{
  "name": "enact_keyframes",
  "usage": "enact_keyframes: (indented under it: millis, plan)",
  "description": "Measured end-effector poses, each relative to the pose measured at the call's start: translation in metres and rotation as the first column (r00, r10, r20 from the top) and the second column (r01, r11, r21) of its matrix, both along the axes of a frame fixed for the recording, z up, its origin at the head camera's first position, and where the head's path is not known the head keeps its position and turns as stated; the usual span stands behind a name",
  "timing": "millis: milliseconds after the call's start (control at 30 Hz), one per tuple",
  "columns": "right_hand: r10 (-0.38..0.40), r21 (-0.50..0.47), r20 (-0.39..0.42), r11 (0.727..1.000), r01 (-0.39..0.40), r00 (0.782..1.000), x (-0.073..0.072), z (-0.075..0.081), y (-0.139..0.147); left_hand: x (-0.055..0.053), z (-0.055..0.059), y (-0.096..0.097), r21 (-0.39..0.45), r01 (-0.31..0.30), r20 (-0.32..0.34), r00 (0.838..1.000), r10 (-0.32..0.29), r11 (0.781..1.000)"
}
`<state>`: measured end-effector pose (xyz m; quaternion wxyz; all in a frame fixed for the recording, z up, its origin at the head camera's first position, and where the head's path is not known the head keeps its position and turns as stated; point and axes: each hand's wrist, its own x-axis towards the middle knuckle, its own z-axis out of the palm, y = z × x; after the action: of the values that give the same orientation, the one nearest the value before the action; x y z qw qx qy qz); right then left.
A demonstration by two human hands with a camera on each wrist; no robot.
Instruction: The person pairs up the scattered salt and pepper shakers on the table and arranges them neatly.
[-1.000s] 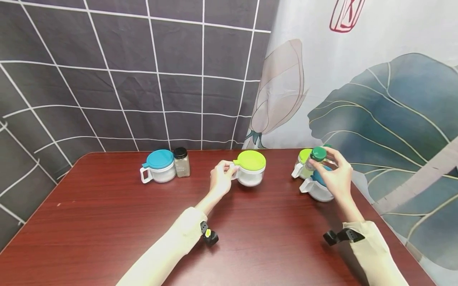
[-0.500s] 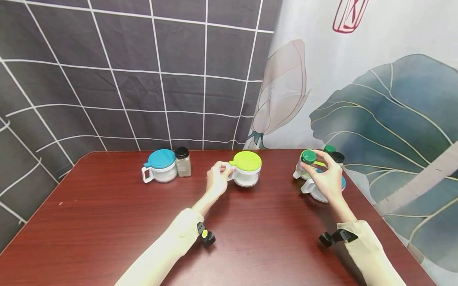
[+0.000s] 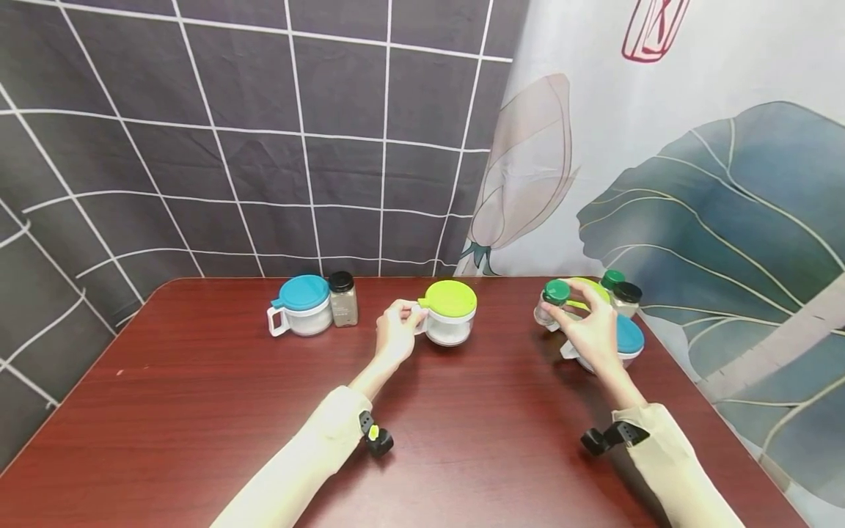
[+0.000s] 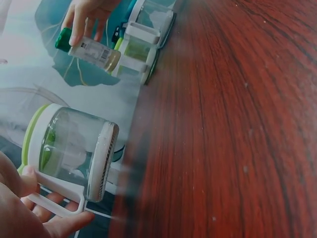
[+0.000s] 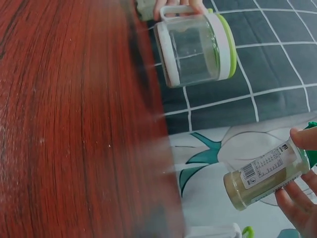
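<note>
My left hand (image 3: 394,334) grips the white handle of a glass seasoning jar (image 4: 74,148) with a lime-green lid (image 3: 451,298). The jar is upright and appears raised slightly off the table. Over at the right, my right hand (image 3: 592,326) pinches a seasoning bottle (image 5: 262,173) near its green cap (image 3: 557,292). A printed label and pale powder show on the bottle, which hangs above the table in the left wrist view. Behind and beside the right hand stand a second lime-lidded jar (image 3: 590,292) and a blue-lidded jar (image 3: 630,336), both partly hidden.
On the back left stand a blue-lidded jar (image 3: 302,304) with a white handle and a black-capped bottle (image 3: 343,299), side by side. A green-capped bottle (image 3: 612,279) and another black-capped bottle (image 3: 626,298) stand at the back right. Curtains hang behind the reddish-brown table (image 3: 429,455).
Both hands have moved left, the left with the lime-lidded jar and the right with the green-capped bottle. The bottles and blue-lidded jar behind the right hand show more. The head view has shifted slightly.
</note>
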<state>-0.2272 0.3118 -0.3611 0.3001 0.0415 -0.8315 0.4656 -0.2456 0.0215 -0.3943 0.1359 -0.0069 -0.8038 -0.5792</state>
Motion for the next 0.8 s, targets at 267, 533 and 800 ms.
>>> enact_keyframes:
  millis: [267, 533, 800]
  plan:
    - [-0.01, 0.038, 0.023, 0.999, 0.009, 1.0, -0.006, -0.006, -0.005, 0.0, -0.002, -0.005, -0.011, -0.023, 0.014, 1.0, 0.023, 1.0]
    - [-0.003, 0.072, -0.003, 0.997, 0.003, 1.0, -0.013, -0.012, -0.014, 0.0, -0.004, -0.009, 0.0, -0.044, 0.033, 0.998, 0.044, 0.999]
    - [0.014, 0.084, 0.017, 0.996, -0.015, 1.0, -0.019, -0.014, -0.022, -0.001, -0.005, -0.013, 0.01, -0.061, 0.052, 0.997, 0.061, 0.998]
